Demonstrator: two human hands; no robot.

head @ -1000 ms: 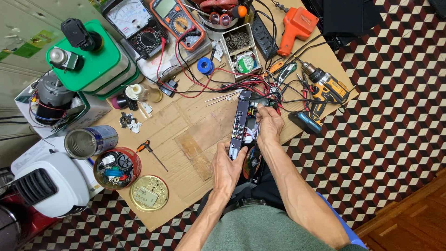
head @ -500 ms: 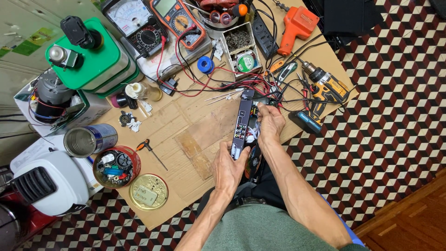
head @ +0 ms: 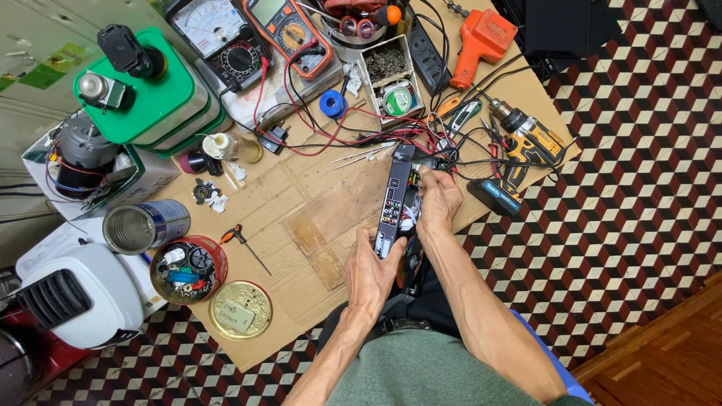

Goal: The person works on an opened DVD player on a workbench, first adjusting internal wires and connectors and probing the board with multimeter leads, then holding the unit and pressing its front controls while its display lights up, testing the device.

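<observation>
— What is the person doing at the bench (head: pixel 316 218)?

— Holding a long black box (head: pixel 394 201) up on its edge, near the bench's front edge. The left hand (head: pixel 370 272) is wrapped around its near end. The right hand (head: pixel 438 201) is curled against its side, fingertips pinching at the far end where the red and black wires (head: pixel 391 135) meet it.

— How would you do it well?

— I think the left hand should grip firm and steady, so the right can work gently and not tug the wires.

— What else is around?

— Biggest first: a green-lidded tub (head: pixel 150 98) at the far left corner, a yellow drill (head: pixel 526 146) by the right edge, an orange meter (head: pixel 289 34), a tin can (head: pixel 143 224), a small screwdriver (head: pixel 242 244).

— Anything in the way?

— The wires tangle just behind the box, and the drill sits close to the right hand.
</observation>
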